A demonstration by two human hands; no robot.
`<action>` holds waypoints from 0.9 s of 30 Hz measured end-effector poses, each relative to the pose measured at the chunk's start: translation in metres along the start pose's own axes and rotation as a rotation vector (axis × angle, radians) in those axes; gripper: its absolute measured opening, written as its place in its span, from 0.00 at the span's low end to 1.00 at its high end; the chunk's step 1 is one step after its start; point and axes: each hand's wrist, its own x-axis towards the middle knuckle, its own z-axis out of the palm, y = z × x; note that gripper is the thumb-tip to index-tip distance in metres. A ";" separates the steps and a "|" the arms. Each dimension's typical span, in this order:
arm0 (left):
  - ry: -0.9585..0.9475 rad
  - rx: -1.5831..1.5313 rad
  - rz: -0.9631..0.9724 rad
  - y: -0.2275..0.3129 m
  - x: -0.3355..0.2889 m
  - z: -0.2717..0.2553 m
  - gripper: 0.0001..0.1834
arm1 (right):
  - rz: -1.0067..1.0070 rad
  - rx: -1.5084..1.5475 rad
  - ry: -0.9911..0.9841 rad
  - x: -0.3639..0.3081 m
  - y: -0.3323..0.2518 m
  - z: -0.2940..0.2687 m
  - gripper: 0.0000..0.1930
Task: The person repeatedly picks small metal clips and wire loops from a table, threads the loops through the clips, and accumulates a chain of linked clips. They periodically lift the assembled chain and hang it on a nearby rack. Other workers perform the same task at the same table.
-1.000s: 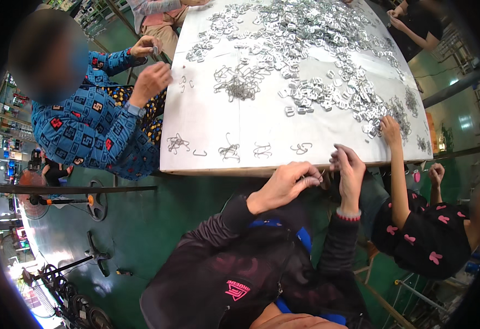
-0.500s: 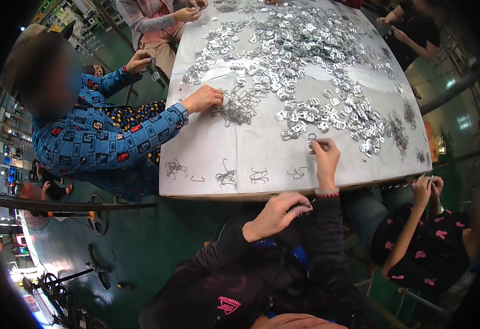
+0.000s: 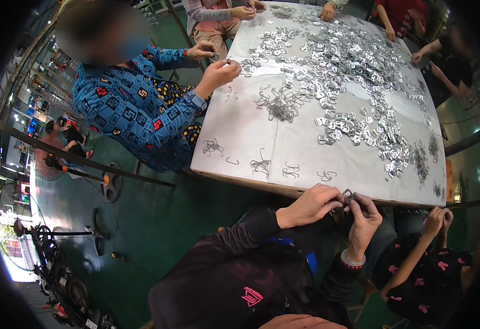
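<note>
Just off the table's near edge, my two hands meet with their fingertips close together. My right hand [image 3: 364,222] pinches a small silver metal buckle [image 3: 349,194] between thumb and fingers. Beside it, my left hand [image 3: 314,205] is closed, its fingertips against the buckle's side; what it grips is mostly hidden by the fingers. Beyond my hands, small groups of bent wire hooks [image 3: 291,170] lie along the near part of the table. A large spread of loose silver buckles [image 3: 341,126] covers the middle and far part.
The pale-covered table [image 3: 234,148] fills the upper middle. A tangled heap of wire hooks [image 3: 281,107] lies toward its left side, another hook heap [image 3: 421,162] at the right. A co-worker in a blue patterned shirt [image 3: 125,104] sits at the left; another person's hands [image 3: 437,220] are at the right.
My right hand has drawn back from the buckle pile with a buckle and joined my left hand. The view has shifted left. The co-worker's hand has left the hook heap.
</note>
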 end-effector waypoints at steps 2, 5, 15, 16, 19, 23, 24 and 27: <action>-0.021 0.012 -0.004 -0.002 -0.003 -0.001 0.06 | -0.004 0.064 0.004 -0.001 0.004 0.000 0.08; 0.038 -0.009 -0.028 -0.009 -0.008 -0.006 0.09 | 0.050 0.198 -0.007 0.000 0.011 -0.002 0.08; 0.415 0.859 -0.629 -0.171 0.060 -0.179 0.16 | 0.153 0.272 -0.051 0.001 0.007 -0.012 0.06; 0.364 0.886 -0.609 -0.188 0.061 -0.182 0.15 | 0.170 0.244 -0.049 0.002 0.007 -0.013 0.06; 0.260 0.939 -0.596 -0.215 0.069 -0.183 0.09 | 0.174 0.153 -0.003 0.001 0.006 -0.015 0.06; 0.452 0.820 -0.529 -0.206 0.075 -0.190 0.10 | 0.166 0.066 -0.003 0.003 0.007 -0.019 0.05; 0.510 0.770 -0.414 -0.200 0.077 -0.194 0.09 | 0.150 0.076 0.000 0.003 0.008 -0.021 0.06; 0.520 0.600 -0.222 -0.175 0.083 -0.198 0.07 | 0.153 0.084 -0.039 0.001 0.006 -0.028 0.09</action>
